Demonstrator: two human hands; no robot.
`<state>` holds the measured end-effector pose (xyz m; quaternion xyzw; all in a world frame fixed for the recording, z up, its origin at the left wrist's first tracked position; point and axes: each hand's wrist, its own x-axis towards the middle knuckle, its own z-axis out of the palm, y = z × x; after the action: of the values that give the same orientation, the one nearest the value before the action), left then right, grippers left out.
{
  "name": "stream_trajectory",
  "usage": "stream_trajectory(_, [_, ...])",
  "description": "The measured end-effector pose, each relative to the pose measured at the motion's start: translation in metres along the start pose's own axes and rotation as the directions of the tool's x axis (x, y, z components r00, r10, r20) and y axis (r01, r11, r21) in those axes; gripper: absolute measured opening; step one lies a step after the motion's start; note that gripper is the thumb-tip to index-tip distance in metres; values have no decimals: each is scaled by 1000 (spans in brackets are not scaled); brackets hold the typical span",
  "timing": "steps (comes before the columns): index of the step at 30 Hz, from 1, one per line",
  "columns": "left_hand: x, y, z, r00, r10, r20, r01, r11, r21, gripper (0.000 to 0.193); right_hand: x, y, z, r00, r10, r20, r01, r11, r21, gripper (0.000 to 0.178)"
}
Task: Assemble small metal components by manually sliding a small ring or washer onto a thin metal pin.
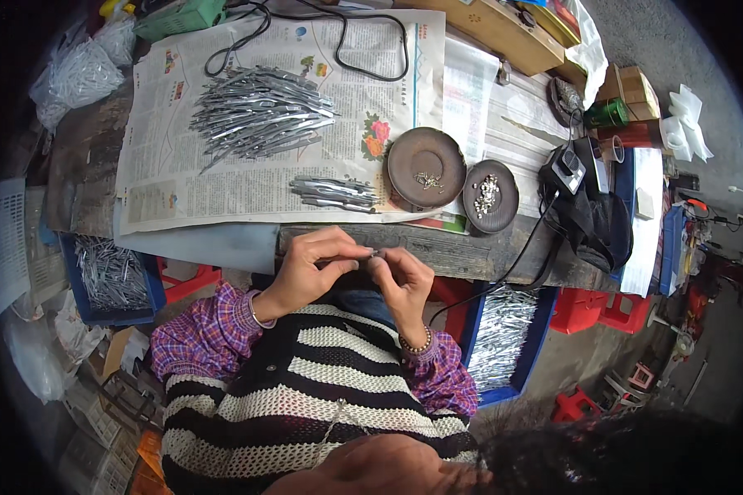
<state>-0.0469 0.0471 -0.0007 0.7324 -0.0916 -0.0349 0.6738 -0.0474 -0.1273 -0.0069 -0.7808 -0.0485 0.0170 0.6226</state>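
Just off the table's near edge, my left hand (312, 266) and my right hand (404, 285) meet, thumbs and fingertips pinched together. A tiny greyish bit shows between the fingertips, too small and covered to name. Beyond them, a small row of slim silver-grey metal pieces (334, 194) lies on newspaper (161, 177). A larger heap of similar pieces (260, 114) is spread farther back. Right of the row, a round brown dish (404, 157) holds a few tiny metal parts, and a smaller brown dish (504, 216) holds more small shiny parts.
Under the table stand two blue bins, one on the left (153, 285) and one on the right (470, 338), full of slim metal pieces. A black cable (338, 62) loops over the newspaper. A black device (563, 169) and strap lie at right. Red stools (574, 309) stand below.
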Motion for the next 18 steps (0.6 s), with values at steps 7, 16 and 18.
stream_trajectory(7, [0,-6,0,999,-41,-6,41,997,-58,23,-1,9,0,971,216,102,-234,945,229,5])
stream_trajectory(16, [-2,-3,4,998,-52,25,53,996,-74,22,3,-1,3,997,-79,-24,78,996,-36,6])
stream_trajectory(18, [-1,-1,5,999,-40,34,42,996,-79,22,0,2,-3,992,54,109,-65,993,100,12])
